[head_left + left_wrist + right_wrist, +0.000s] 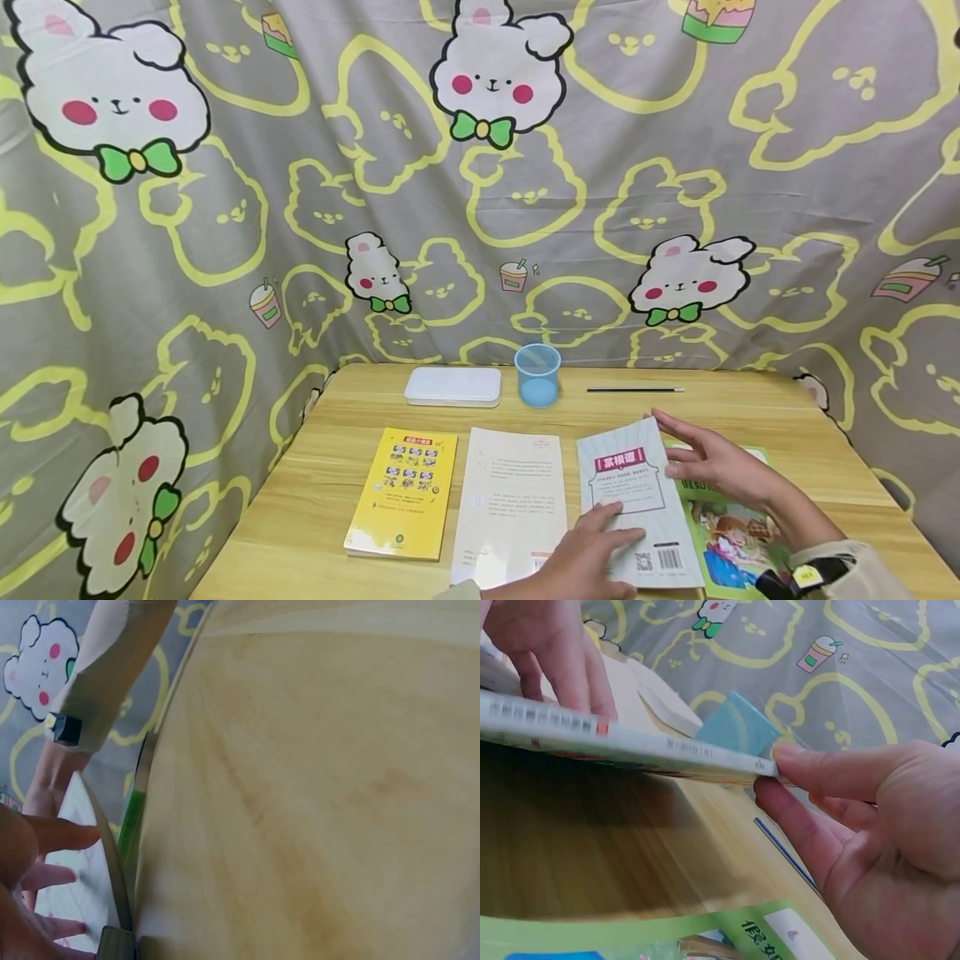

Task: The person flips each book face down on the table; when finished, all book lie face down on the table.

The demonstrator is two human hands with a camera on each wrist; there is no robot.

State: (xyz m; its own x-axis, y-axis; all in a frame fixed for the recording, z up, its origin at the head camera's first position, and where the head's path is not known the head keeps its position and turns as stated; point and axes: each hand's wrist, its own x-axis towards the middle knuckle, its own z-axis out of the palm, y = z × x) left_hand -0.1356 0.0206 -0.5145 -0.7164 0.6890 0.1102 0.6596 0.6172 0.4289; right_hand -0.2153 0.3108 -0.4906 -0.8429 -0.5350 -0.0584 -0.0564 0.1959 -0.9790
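Observation:
A light blue paperback [626, 492] with a red title label and a barcode lies at the right of the head view. At its upper right corner, my right hand [720, 467] pinches the spine edge between thumb and fingers. The right wrist view shows that spine [682, 752] raised over the tabletop, with a shadow beneath. My left hand [581, 554] rests spread fingers on the cover's lower left part. Partly under the right forearm is a green picture book [738, 542] showing a cartoon child.
To the left lie a cream-coloured book [513, 508] and a yellow book [405, 496]. Along the back of the wooden table [300, 500] stand a white case [453, 387], a blue mesh cup [537, 377] and a thin dark pencil [633, 389]. A patterned curtain [420, 200] hangs behind.

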